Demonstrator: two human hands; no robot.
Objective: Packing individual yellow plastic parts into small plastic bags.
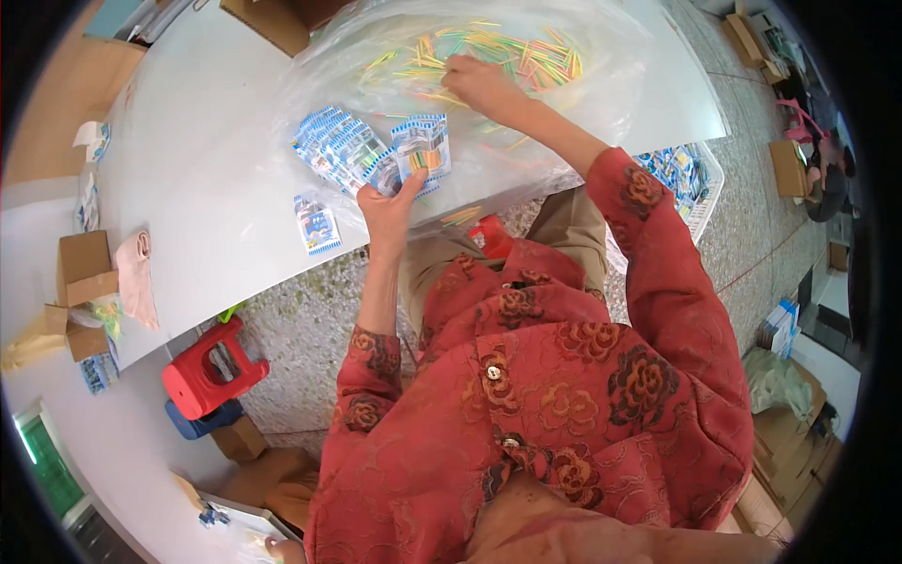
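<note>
Left hand (390,209), near bench (188,160) edge: fingers closed on a blue-and-white packet (422,150). Beside it, fanned packet stack (338,150); single packet (317,226) nearer the edge. Right hand (479,83), farther in: fingers curled into coloured sticks (526,52) on clear plastic bag (583,103).

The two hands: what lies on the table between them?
In the head view, between the left hand and the right hand lies a blue-and-white packet on crinkled clear plastic sheet, with a few loose coloured sticks.

Left hand (390,209) fingers pinched, right hand (479,83) outstretched
</note>
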